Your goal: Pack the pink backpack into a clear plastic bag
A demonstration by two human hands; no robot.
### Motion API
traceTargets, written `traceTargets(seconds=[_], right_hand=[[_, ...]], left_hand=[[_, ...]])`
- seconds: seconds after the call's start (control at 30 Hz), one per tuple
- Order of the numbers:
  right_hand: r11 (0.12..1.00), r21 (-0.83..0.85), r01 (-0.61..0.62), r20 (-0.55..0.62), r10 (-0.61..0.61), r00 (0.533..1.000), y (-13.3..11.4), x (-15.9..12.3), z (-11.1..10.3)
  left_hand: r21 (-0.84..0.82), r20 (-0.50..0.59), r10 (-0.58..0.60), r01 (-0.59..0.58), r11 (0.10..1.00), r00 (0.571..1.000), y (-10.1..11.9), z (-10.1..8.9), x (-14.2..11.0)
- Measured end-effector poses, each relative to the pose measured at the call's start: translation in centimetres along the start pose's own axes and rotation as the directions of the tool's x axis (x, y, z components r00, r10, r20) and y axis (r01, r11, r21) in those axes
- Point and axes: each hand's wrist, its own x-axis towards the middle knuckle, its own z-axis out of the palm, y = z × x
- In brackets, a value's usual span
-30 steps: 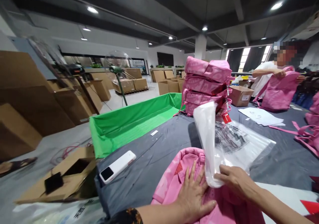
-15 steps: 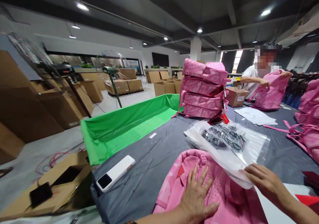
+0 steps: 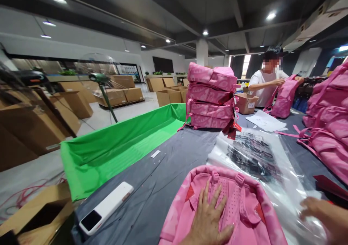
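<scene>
1. The left hand [image 3: 209,221] lies flat, fingers spread, on a pink backpack [image 3: 225,205] at the near edge of the grey surface [image 3: 168,172].
2. The right hand [image 3: 323,216] rests on a clear bag [image 3: 272,165] just beside the backpack.
3. A white phone [image 3: 104,208] lies to the left.
4. A stack [image 3: 212,96] of pink backpacks stands farther back, by a green bin [image 3: 114,147].

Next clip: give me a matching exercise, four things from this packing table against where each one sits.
Things:
1. white power bank
2. clear plastic bag
3. stack of pink backpacks
4. left hand

Places:
A. flat on the near pink backpack
B. far end of the grey table cover
C. near left table edge
D. spread beyond the near backpack

Pairs: 1-C, 2-D, 3-B, 4-A
</scene>
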Motion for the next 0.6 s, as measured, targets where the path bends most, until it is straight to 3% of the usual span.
traceTargets(seconds=[0.07, 0.1, 0.2, 0.3, 0.4, 0.5, 0.6], right_hand=[[0.994, 0.101, 0.027, 0.165, -0.044, 0.985, -2.3, 5.3, -2.5], [0.996, 0.091, -0.026, 0.148, 0.012, 0.989, -3.3, 8.1, -3.0], [0.991, -0.046, -0.126, 0.167, 0.132, 0.977, -6.0, 14.0, -0.9], [0.984, -0.081, -0.159, 0.237, 0.174, 0.956, -6.9, 15.1, 4.6], [0.957, -0.117, -0.265, 0.218, 0.285, 0.933, -5.0, 14.2, 8.2], [0.907, -0.143, -0.395, 0.174, 0.416, 0.892, -1.7, 14.7, 8.2], [0.899, -0.094, -0.429, 0.186, 0.439, 0.879, 0.2, 16.2, 6.7]], left_hand=[[0.020, -0.014, 0.011, -0.010, 1.000, 1.000, 0.0, -0.1, 0.0], [0.031, -0.021, 0.018, -0.017, 0.999, 1.000, 0.0, -0.1, -0.1], [0.051, -0.025, 0.037, -0.036, 0.998, 0.999, -0.3, -0.1, -0.1], [0.060, -0.025, 0.045, -0.043, 0.997, 0.999, -0.6, 0.0, -0.2], [0.086, -0.028, 0.049, -0.047, 0.995, 0.998, -0.9, 0.2, -0.4], [0.127, -0.031, 0.068, -0.064, 0.990, 0.997, -1.4, 0.8, -0.4], [0.145, -0.027, 0.079, -0.075, 0.987, 0.996, -1.9, 1.3, -0.3]])
